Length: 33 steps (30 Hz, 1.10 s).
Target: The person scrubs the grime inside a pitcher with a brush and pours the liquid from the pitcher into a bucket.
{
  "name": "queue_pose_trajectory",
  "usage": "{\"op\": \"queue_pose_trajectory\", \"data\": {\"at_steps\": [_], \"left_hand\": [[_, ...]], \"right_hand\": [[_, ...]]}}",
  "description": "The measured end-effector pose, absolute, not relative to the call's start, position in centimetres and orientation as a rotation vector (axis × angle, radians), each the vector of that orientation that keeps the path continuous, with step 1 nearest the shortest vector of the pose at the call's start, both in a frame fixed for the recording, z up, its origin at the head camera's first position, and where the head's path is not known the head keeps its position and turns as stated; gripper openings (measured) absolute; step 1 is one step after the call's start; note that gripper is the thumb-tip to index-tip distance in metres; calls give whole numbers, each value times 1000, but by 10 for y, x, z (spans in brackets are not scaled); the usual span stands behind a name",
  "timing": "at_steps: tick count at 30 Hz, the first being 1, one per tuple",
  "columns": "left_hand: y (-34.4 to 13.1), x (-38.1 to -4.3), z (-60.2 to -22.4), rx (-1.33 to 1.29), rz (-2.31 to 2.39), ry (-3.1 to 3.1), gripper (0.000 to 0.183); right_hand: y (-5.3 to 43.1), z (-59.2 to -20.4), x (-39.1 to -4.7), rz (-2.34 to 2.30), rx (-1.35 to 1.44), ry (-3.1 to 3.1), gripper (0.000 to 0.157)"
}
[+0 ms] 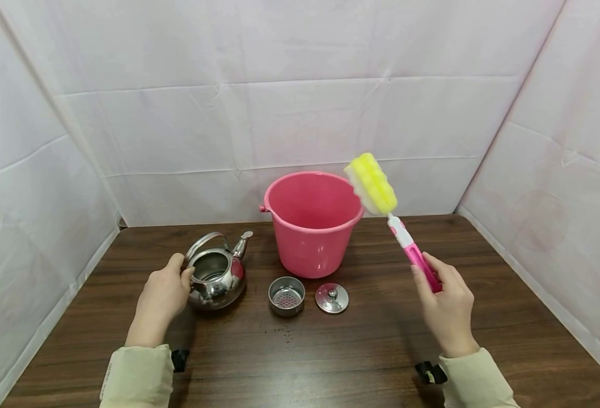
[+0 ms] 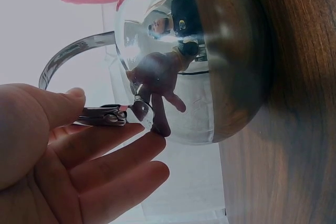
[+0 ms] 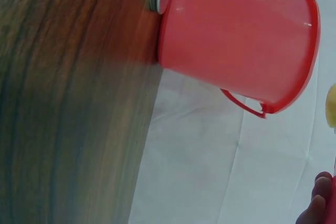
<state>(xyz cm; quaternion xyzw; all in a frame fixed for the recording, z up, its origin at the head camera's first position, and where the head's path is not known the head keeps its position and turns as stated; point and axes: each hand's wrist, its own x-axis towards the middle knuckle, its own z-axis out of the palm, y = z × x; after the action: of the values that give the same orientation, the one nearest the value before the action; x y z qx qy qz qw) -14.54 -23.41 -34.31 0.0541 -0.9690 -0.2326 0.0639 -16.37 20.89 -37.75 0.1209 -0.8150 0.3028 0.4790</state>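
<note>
My left hand (image 1: pixel 161 297) grips the handle of a shiny steel teapot (image 1: pixel 217 290) on the left of the table. In the left wrist view the thumb and index finger pinch the base of the teapot handle (image 2: pixel 79 51), while the other fingers extend beside the round body. The teapot has no lid on, and its spout points away to the right. On the right, my right hand (image 1: pixel 448 303) holds a sponge brush (image 1: pixel 398 228) by its pink handle, raised above the table. Its yellow and white sponge head (image 1: pixel 373 184) points up, overlapping the bucket's right rim in the head view.
A pink bucket (image 1: pixel 312 249) stands upright at the back middle. In front of it are a steel strainer cup (image 1: pixel 287 296) and a round steel lid (image 1: pixel 332 298) with a knob. Dark crumbs lie near the strainer on the wooden table (image 1: pixel 330 362). White sheeting (image 1: pixel 300 124) encloses the back and sides.
</note>
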Motion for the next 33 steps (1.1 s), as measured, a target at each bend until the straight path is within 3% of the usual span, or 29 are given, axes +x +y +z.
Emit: {"op": "queue_pose_trajectory", "data": {"at_steps": [33], "left_hand": [[-235,-145,-342,141,-706,-2916,21]], "right_hand": [[215,-391,-159,734,-31,-2280,27]]}}
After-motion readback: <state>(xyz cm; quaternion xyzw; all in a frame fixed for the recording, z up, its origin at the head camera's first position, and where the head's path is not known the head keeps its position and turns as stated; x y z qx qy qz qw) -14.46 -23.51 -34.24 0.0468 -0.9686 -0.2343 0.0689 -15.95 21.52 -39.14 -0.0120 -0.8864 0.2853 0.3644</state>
